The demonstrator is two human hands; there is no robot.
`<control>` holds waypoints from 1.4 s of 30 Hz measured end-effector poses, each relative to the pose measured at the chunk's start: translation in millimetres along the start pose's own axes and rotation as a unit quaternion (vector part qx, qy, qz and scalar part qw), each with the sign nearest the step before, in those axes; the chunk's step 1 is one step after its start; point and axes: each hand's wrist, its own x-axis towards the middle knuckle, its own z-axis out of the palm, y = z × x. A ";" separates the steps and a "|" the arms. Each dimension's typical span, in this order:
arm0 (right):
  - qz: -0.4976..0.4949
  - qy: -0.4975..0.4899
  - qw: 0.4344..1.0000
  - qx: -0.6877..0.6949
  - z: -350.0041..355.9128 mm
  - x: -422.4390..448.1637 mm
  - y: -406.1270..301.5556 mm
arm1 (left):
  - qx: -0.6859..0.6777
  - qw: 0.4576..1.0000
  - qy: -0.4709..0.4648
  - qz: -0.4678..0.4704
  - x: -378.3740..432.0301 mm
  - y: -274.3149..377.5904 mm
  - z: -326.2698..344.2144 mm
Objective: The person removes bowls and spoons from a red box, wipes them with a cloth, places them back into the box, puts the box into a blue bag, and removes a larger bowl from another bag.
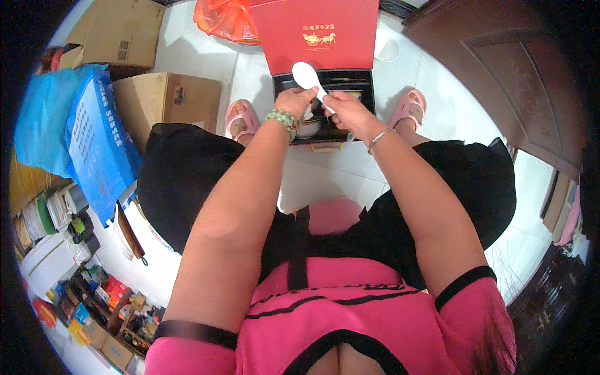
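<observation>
A white soup spoon (305, 76), likely ceramic, is held in both hands over an open gift box (370, 79). My right hand (348, 111) grips the handle. At the neck, the thumb of my left hand (295, 103) presses on the spoon, its other fingers partly hidden. The spoon's bowl points away from me and to the left. The box's red lid (318, 18) stands raised at the far side and bears a gold horse carriage. Inside its black interior sit a white bowl (309, 129) and other rimmed tableware (351, 93), partly covered by my hands.
A red plastic bag (227, 21) lies left of the lid. A white round dish (387, 49) is on the floor to its right. Cardboard boxes (140, 101) and blue bags (101, 140) crowd the left. A brown door (511, 70) stands at right. My feet flank the box.
</observation>
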 end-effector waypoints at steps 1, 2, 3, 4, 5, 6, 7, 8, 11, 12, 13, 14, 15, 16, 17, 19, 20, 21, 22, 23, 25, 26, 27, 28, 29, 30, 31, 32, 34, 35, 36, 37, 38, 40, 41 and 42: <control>-0.005 0.041 0.996 -0.080 -6.1 5.8 0.5 | 0.047 0.998 0.037 0.016 2.2 -5.6 0.7; -0.037 0.078 0.984 -0.156 -13.0 8.7 2.9 | 0.090 0.991 0.085 0.040 3.3 -11.1 0.5; -0.064 0.127 0.961 -0.236 -20.1 11.2 4.3 | 0.145 0.980 0.123 0.053 4.8 -15.1 -0.2; -0.097 0.156 0.938 -0.293 -27.0 12.9 5.2 | 0.175 0.974 0.135 0.051 5.4 -18.7 -0.8; -0.111 0.189 0.910 -0.351 -32.0 13.7 6.1 | 0.215 0.966 0.137 0.037 5.7 -21.1 -2.0; -0.131 0.195 0.885 -0.403 -38.0 12.3 5.9 | 0.255 0.957 0.138 0.023 5.6 -22.6 -2.7; -0.149 0.207 0.863 -0.436 -40.5 10.9 6.0 | 0.296 0.944 0.143 0.008 4.6 -23.7 -3.3; -0.158 0.220 0.840 -0.470 -42.1 9.0 5.3 | 0.315 0.940 0.133 -0.002 3.5 -23.8 -3.3; -0.166 0.243 0.778 -0.555 -38.5 4.7 0.8 | 0.372 0.922 0.110 -0.022 -2.9 -23.0 0.5; -0.167 0.245 0.769 -0.566 -36.4 4.0 -0.9 | 0.387 0.916 0.100 -0.020 -5.2 -22.5 2.6; -0.171 0.248 0.758 -0.578 -34.4 3.8 -2.6 | 0.403 0.911 0.089 -0.019 -7.0 -21.9 4.7; -0.175 0.241 0.754 -0.585 -32.5 4.3 -4.0 | 0.411 0.908 0.077 -0.025 -8.6 -21.3 6.8; -0.182 0.235 0.749 -0.592 -30.8 5.5 -5.0 | 0.419 0.905 0.064 -0.032 -9.4 -20.7 8.5; -0.188 0.229 0.742 -0.601 -29.3 7.0 -5.5 | 0.424 0.903 0.058 -0.035 -9.9 -20.2 10.0; -0.191 0.225 0.740 -0.605 -28.1 9.2 -5.8 | 0.430 0.901 0.048 -0.042 -10.0 -19.9 11.1; -0.196 0.217 0.732 -0.615 -26.7 15.6 -6.5 | 0.433 0.899 0.043 -0.048 -9.1 -19.5 12.6; -0.202 0.211 0.725 -0.623 -26.4 19.2 -6.6 | 0.432 0.900 0.046 -0.045 -8.2 -19.4 12.9; -0.205 0.205 0.719 -0.632 -26.2 22.8 -6.7 | 0.429 0.901 0.050 -0.042 -7.5 -19.5 13.2; -0.214 0.201 0.711 -0.639 -26.3 26.2 -6.7 | 0.426 0.902 0.054 -0.038 -6.8 -19.7 13.5; -0.213 0.192 0.705 -0.648 -26.6 29.2 -6.6 | 0.427 0.902 0.055 -0.039 -6.3 -19.9 13.7; -0.220 0.180 0.691 -0.665 -27.0 35.0 -6.7 | 0.426 0.902 0.059 -0.039 -5.8 -20.4 13.9; -0.219 0.179 0.687 -0.669 -27.9 36.9 -6.9 | 0.435 0.898 0.055 -0.040 -6.0 -20.6 13.9; -0.217 0.177 0.684 -0.674 -29.2 38.5 -7.2 | 0.442 0.894 0.055 -0.040 -6.3 -20.7 14.0; -0.210 0.174 0.682 -0.679 -30.4 39.8 -7.4 | 0.449 0.891 0.054 -0.040 -6.5 -20.5 13.8; -0.224 0.175 0.668 -0.688 -32.0 41.2 -8.0 | 0.448 0.892 0.055 -0.035 -6.7 -20.2 13.7; -0.232 0.175 0.655 -0.698 -34.1 42.5 -9.0 | 0.448 0.892 0.056 -0.030 -6.9 -19.8 13.5; -0.246 0.177 0.640 -0.705 -35.8 43.6 -9.7 | 0.447 0.892 0.057 -0.025 -7.2 -19.3 13.3; -0.250 0.169 0.630 -0.715 -36.5 45.8 -10.6 | 0.447 0.892 0.056 -0.028 -7.3 -18.8 13.5; -0.270 0.159 0.609 -0.729 -37.0 50.8 -12.7 | 0.450 0.890 0.058 -0.035 -7.8 -17.9 14.1; -0.269 0.154 0.605 -0.733 -36.4 52.9 -13.2 | 0.452 0.890 0.051 -0.038 -8.1 -17.5 14.6; -0.268 0.150 0.602 -0.737 -35.7 54.9 -13.7 | 0.457 0.887 0.050 -0.041 -8.5 -17.2 15.3; -0.261 0.145 0.602 -0.741 -34.6 56.6 -13.8 | 0.461 0.885 0.048 -0.044 -8.9 -17.0 16.2; -0.260 0.142 0.603 -0.741 -33.6 57.8 -14.1 | 0.462 0.885 0.049 -0.039 -9.2 -16.8 16.4; -0.250 0.135 0.609 -0.741 -32.3 59.7 -14.5 | 0.462 0.885 0.050 -0.030 -9.7 -16.2 17.3; -0.244 0.132 0.612 -0.741 -32.1 60.2 -14.6 | 0.461 0.885 0.048 -0.032 -9.8 -15.9 17.5; -0.240 0.130 0.615 -0.740 -32.3 60.5 -14.9 | 0.460 0.886 0.046 -0.034 -9.7 -15.2 17.8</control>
